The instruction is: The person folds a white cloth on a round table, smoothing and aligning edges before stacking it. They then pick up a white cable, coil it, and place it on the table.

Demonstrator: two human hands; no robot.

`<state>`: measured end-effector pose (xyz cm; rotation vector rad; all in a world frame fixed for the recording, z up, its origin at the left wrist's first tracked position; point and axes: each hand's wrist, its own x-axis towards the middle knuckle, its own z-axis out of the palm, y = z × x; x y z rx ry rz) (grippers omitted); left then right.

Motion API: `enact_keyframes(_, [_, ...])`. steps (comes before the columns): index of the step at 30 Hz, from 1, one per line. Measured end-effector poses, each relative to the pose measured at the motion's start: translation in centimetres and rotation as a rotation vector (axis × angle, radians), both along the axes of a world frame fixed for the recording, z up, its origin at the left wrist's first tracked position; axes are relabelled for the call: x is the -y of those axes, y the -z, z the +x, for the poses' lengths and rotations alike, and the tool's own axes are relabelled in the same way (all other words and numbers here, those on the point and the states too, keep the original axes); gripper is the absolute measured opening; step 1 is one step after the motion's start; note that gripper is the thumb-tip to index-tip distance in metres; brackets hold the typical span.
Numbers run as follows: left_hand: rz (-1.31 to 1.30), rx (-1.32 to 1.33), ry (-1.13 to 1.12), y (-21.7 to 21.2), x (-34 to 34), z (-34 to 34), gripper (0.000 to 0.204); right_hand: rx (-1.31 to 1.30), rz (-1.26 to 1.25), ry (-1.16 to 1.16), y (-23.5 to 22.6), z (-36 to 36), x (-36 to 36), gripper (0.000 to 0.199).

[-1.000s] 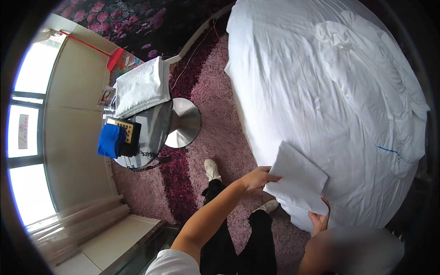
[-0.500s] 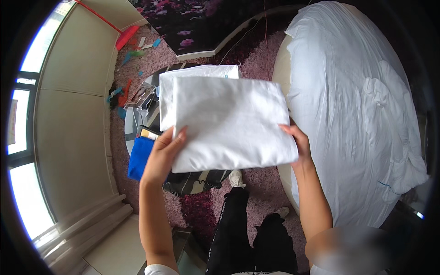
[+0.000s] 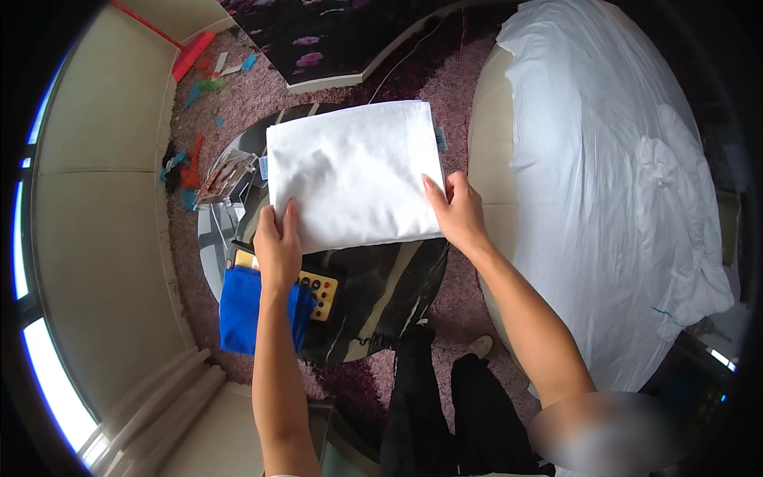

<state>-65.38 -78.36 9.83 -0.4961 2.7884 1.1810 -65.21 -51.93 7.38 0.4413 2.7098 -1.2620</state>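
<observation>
Both my hands grip a folded white cloth (image 3: pixel 350 175) by its near corners, thumbs lying on top. My left hand (image 3: pixel 278 246) is closed on the near left corner, and my right hand (image 3: pixel 459 211) on the near right one. The cloth is over a dark, marble-patterned round table (image 3: pixel 389 294). Blue-and-white tags (image 3: pixel 441 139) stick out from under its sides. Whether it rests fully on what is beneath cannot be told. Near my left wrist, a folded blue cloth (image 3: pixel 242 310) partly covers a yellow panel with dark round knobs (image 3: pixel 319 296).
At right stands a large rounded bed (image 3: pixel 493 159) with a rumpled white sheet (image 3: pixel 588 199). Clear plastic-wrapped items (image 3: pixel 226 183) lie on the table's left side. A red broom (image 3: pixel 193 56) and coloured scraps (image 3: pixel 187 163) are on the pinkish carpet (image 3: pixel 262 87) by the wall.
Both hands have carried the folded white cloth left and away from me, over the white folded pile that showed behind it. More of the table and the knobbed panel now show.
</observation>
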Motion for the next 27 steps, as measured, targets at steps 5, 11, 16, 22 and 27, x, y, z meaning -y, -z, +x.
enact_keyframes(5, [-0.216,-0.196,-0.056,1.2,-0.2,0.6,0.027,-0.345,0.129,0.0,1.1,1.4,2.2,0.033])
enact_keyframes(11, [-0.641,-0.625,0.07,0.5,-5.9,1.7,0.042,-0.385,0.108,0.041,2.2,2.1,1.5,0.038])
enact_keyframes(16, [-0.702,-0.067,0.196,2.4,-10.0,2.0,0.046,-0.246,-0.311,0.115,1.4,4.3,-0.6,0.035])
enact_keyframes(22, [-0.328,-0.372,0.275,-1.6,-24.3,5.1,0.035,-0.23,-0.424,0.434,2.9,14.5,-11.5,0.028])
enact_keyframes(27, [-0.159,-0.378,0.906,1.3,-40.5,15.4,0.038,-0.303,-0.335,0.891,4.0,26.3,-24.6,0.025])
